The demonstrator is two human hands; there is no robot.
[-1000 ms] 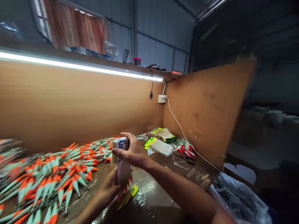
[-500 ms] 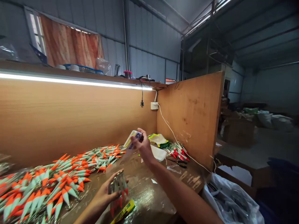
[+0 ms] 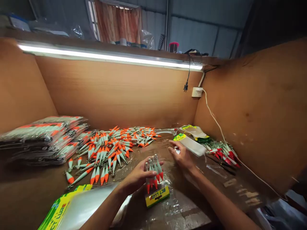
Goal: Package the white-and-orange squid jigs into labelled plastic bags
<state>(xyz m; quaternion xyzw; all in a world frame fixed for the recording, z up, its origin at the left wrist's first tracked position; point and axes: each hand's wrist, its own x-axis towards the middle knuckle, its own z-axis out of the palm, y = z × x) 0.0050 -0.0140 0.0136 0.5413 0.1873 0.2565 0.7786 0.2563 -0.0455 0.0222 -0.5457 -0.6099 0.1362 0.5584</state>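
Note:
My left hand (image 3: 140, 174) is closed around a clear packet of fishing lures (image 3: 154, 172), pale with orange-red tips. Its yellow header card (image 3: 157, 195) reads BCT LURE and hangs toward me, upside down. To the right, my right hand (image 3: 183, 156) hovers over the table with curled fingers, closed on a small white piece with dark print (image 3: 177, 150); most of that piece is hidden. Just beyond this hand lie clear header bags (image 3: 192, 145). A heap of loose lures (image 3: 115, 147) spreads past my left hand.
Packed lures (image 3: 48, 137) are stacked at the left. More header bags (image 3: 72, 204) lie at the near left. Red-and-white lures (image 3: 223, 153) and dark pliers (image 3: 222, 164) sit at the right, beside a white cable (image 3: 212, 111). Wooden partitions (image 3: 251, 105) enclose the table.
The view has turned left and down. My right hand has lowered toward the table; the white-and-yellow printed item it held up is now mostly hidden. My left hand still holds the lure packet.

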